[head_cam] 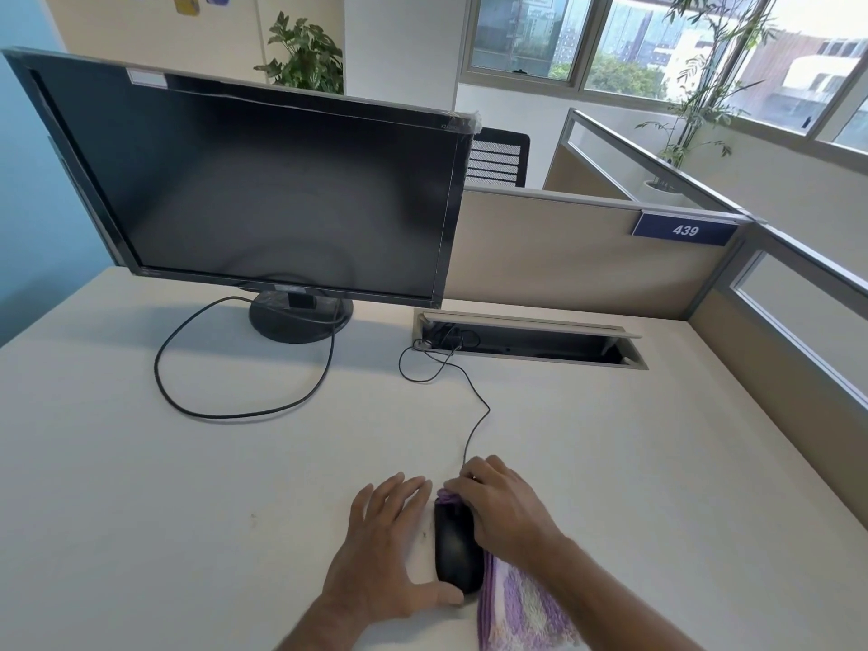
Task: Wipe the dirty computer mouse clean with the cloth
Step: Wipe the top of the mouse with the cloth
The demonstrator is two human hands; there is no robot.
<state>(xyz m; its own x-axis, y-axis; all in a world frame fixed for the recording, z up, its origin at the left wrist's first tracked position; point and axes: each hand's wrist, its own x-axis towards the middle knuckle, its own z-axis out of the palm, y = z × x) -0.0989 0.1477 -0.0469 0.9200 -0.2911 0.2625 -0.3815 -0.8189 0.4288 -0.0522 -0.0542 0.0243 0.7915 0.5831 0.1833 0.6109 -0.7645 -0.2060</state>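
A black wired computer mouse [456, 552] lies on the white desk [188, 509] near its front edge. My left hand [383, 547] rests flat on the desk beside the mouse's left side, fingers spread, with the thumb touching the mouse's rear end. My right hand [505, 507] presses a purple and white striped cloth [521, 608] against the mouse's front and right side. Cloth shows at the mouse's front under my fingers, and the rest trails back under my right forearm. The mouse's front is hidden by the cloth and fingers.
The mouse cable [474, 415] runs up to an open cable hatch [526, 340] in the desk. A black monitor [263, 190] stands at the back left with a looping cable [244, 411] on the desk. Beige partitions [587, 256] close the back and right.
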